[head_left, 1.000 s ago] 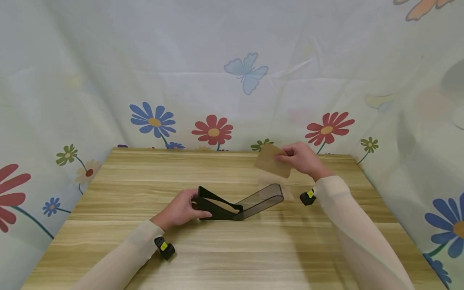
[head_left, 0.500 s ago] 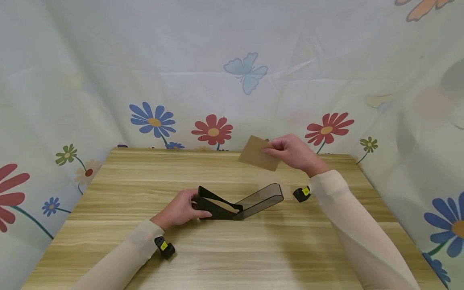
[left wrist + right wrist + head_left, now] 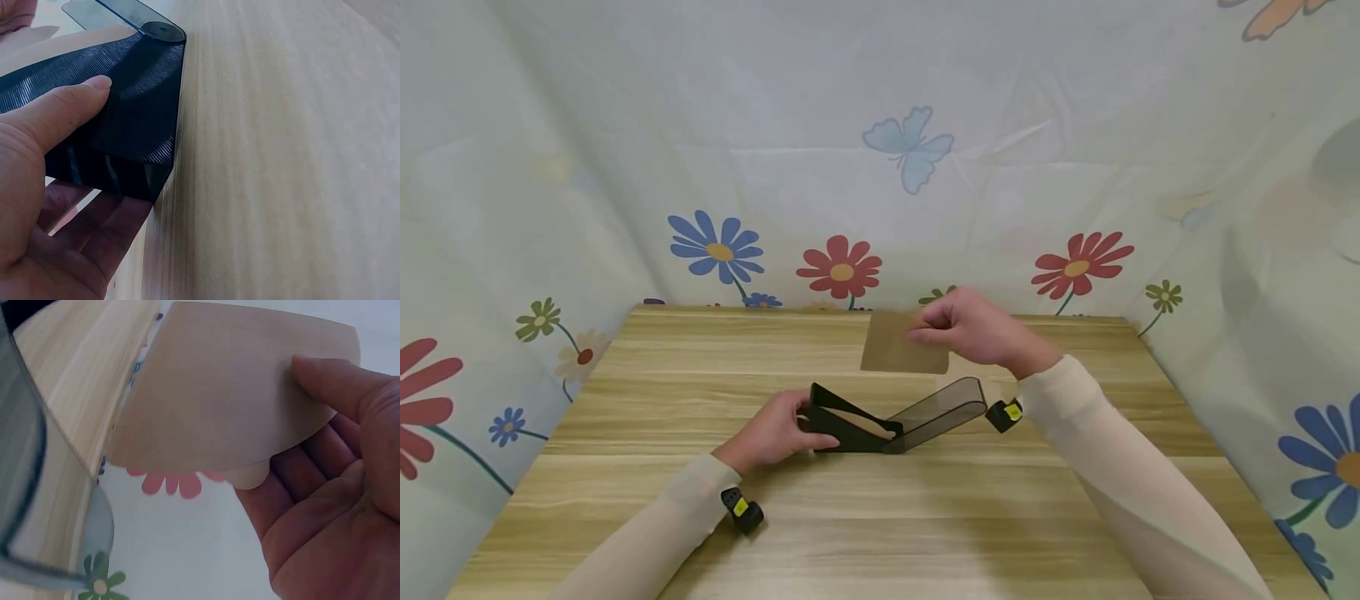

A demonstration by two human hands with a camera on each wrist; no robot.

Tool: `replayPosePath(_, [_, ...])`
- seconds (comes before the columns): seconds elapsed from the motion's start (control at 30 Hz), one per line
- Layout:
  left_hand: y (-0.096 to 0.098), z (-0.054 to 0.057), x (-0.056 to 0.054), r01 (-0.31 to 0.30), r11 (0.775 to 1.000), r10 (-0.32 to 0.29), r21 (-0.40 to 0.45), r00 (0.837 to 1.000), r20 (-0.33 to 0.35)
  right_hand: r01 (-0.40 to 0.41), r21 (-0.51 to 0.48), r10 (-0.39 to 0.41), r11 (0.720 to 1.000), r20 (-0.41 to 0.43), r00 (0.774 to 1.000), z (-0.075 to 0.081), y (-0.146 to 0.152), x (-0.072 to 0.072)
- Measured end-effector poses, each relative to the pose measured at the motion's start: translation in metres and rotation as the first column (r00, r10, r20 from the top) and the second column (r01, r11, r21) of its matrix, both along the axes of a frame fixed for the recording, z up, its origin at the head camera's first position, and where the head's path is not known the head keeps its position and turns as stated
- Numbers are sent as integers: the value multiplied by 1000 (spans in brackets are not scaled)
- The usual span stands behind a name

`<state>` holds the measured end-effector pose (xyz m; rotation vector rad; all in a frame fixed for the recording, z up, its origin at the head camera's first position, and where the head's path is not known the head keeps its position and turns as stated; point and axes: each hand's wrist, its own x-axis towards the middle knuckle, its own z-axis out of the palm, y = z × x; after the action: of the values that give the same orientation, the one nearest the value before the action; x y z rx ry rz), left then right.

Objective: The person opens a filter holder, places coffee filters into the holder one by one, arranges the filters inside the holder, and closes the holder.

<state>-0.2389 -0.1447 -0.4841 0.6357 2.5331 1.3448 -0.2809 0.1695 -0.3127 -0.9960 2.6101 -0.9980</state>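
My left hand (image 3: 771,432) grips the closed end of a black ribbed holder (image 3: 848,435) standing on the table. In the left wrist view, the thumb lies on the holder's ribbed side (image 3: 134,100), with fingers beneath its end. Its smoky see-through lid (image 3: 943,410) is swung out to the right. Brown paper (image 3: 868,423) shows inside the holder. Above and behind the lid, my right hand (image 3: 981,332) pinches a brown paper coffee filter (image 3: 895,346) by its edge. The right wrist view shows the filter (image 3: 206,394) flat and fan-shaped, thumb on its face and fingers behind.
The wood-grain table (image 3: 880,525) spreads around the holder. A floral cloth (image 3: 790,167) hangs behind it and along both sides. Black wrist devices with yellow labels sit by the left sleeve (image 3: 655,525) and right sleeve (image 3: 1120,467).
My right hand has carried the coffee filter leftward, rising a little and then lowering, and the filter has turned more level. The left hand and the holder stay where they were.
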Motion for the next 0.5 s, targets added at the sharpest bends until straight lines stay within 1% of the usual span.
replayPosePath(0.17, [0, 1, 0, -4, 1000, 4, -8, 1000, -10, -35, 39, 34, 999, 12, 999, 0, -12, 8])
replayPosePath(0.33, [0, 1, 0, 0, 1000, 0, -6, 1000, -20, -73, 66, 71, 995, 27, 997, -5, -24, 14])
replayPosePath(0.4, [0, 1, -1, 2, 1000, -3, -4, 1000, -20, -92, 73, 89, 993, 43, 995, -8, -28, 16])
replayPosePath(0.5, [0, 1, -1, 7, 1000, -7, -2, 1000, -15, -118, 57, 114, 991, 57, 992, -13, -32, 19])
